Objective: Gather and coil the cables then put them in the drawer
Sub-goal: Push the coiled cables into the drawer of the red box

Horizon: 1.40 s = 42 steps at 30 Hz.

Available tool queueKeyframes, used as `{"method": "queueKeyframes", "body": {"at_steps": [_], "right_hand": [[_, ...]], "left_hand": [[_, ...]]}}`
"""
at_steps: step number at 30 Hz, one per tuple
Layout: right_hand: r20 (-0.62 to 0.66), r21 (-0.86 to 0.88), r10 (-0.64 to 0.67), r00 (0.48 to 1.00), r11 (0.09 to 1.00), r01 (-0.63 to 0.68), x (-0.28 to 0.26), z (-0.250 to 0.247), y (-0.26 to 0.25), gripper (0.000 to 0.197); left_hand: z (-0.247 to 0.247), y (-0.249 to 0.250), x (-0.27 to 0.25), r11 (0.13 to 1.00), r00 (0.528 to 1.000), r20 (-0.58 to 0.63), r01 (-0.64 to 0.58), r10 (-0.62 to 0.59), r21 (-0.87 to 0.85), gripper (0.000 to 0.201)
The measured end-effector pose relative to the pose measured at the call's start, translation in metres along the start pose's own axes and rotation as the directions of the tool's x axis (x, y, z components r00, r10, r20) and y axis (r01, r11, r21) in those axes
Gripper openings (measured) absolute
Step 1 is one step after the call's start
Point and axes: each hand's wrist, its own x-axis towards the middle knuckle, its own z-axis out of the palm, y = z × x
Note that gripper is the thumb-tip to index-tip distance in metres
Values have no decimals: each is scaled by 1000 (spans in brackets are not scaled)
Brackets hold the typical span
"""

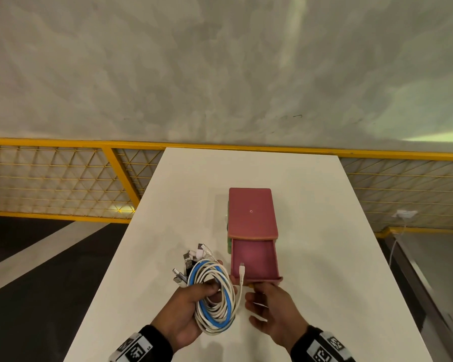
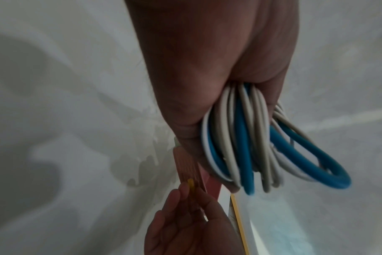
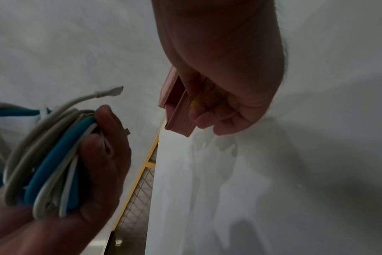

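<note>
My left hand [image 1: 186, 307] grips a coil of white and blue cables [image 1: 215, 296], while my right hand [image 1: 275, 312] pinches the yellow knob [image 3: 195, 103] of the open pink drawer [image 1: 254, 259].

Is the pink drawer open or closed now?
Open. The pink drawer is pulled out of its pink box, its inside visible and empty. The right hand is at its yellow knob.

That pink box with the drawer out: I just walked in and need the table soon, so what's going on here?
A person is tidying cables. Their left hand grips a coiled bundle of white and blue cables, plug ends sticking out, held above the white table. Their right hand is at the small yellow knob on the pink box's drawer, which stands open. The cables are not in it yet.
</note>
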Motion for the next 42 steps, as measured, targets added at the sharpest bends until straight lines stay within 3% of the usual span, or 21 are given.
{"method": "queueKeyframes", "body": {"at_steps": [3,8,11,14,18,20,25,29,32,37,40,42], "right_hand": [[17,-6,-11,1000,1000,12,-3,0,2,15],[20,-56,35,999,998,-34,-11,1,0,25],[17,-208,53,998,977,-48,-26,-7,-7,38],[71,-231,-96,993,967,110,-50,-8,-22,41],[293,-67,-273,916,950,304,-79,2,-43,29],[263,-63,-311,913,939,338,-79,4,-49,24],[127,-88,-328,936,936,340,-65,-2,-49,22],[112,-131,-320,941,934,333,-56,-10,-50,24],[152,-184,-289,945,931,315,-51,-16,-50,32],[149,-295,-226,963,919,262,-44,-15,-52,32],[111,-406,-248,962,872,272,-42,-13,-57,31],[78,-477,-273,959,835,276,-40,-11,-62,30]], "left_hand": [[-1,-3,3,1000,1000,11,2,-2,11,66],[-2,-6,11,999,999,44,-1,0,35,53],[6,-2,13,996,998,53,-38,34,84,37],[17,2,19,983,995,74,-76,65,166,28],[40,4,28,945,989,142,-87,43,314,31],[52,8,34,915,984,177,-101,33,390,38],[69,22,53,745,978,210,-128,-16,654,34],[78,29,61,472,991,85,-24,-108,881,31],[86,31,65,345,995,45,-13,-87,939,25],[71,30,81,76,987,130,-137,94,988,69],[71,19,75,130,970,106,-137,220,982,86],[70,9,74,177,948,124,-182,293,967,76]]}}
